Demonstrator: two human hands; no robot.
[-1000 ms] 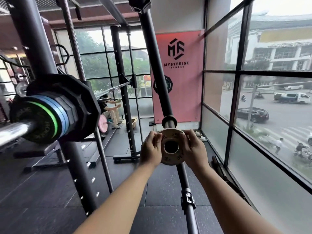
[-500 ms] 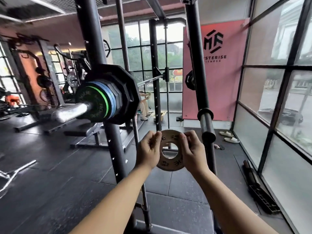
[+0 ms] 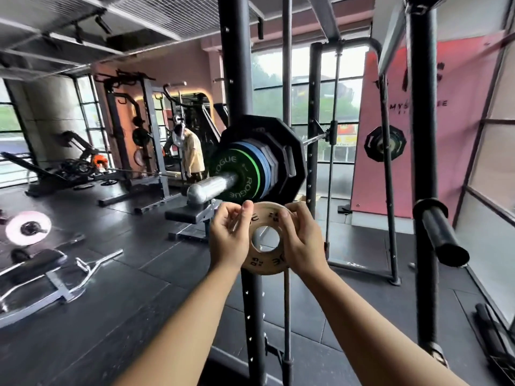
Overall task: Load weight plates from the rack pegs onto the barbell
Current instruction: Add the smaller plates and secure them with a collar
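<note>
From the head view, both my hands are clamped on one small tan plate [image 3: 267, 263], one on each side of it. My left hand [image 3: 230, 240] pinches the left rim with the thumb laid on the face. My right hand [image 3: 303, 243] grips the right rim the same way, with the fingers curled behind. The plate is in the air in front of the rack upright [image 3: 237, 65], with its face toward me and the hole open between my thumbs. It sits just below the bare end of the barbell sleeve [image 3: 211, 186] and a little to the right of it, not yet on it.

The sleeve already carries a green plate [image 3: 237, 176], blue plates [image 3: 263, 168] behind that and a big black plate [image 3: 284, 151] innermost. An empty peg [image 3: 440, 232] juts out on my right.

I judge that I am about to thread the hole over the sleeve end, and alignment is the main risk. If I bring the plate up tilted or off-centre, its rim will knock the steel tip or bind partway along. My fingers are wrapped behind the plate, so sliding it home without shifting them could nip them against the green plate. A two-sided pinch on a thin rim is also easy to lose, and a bump could drop the plate to the floor near my feet.
</note>
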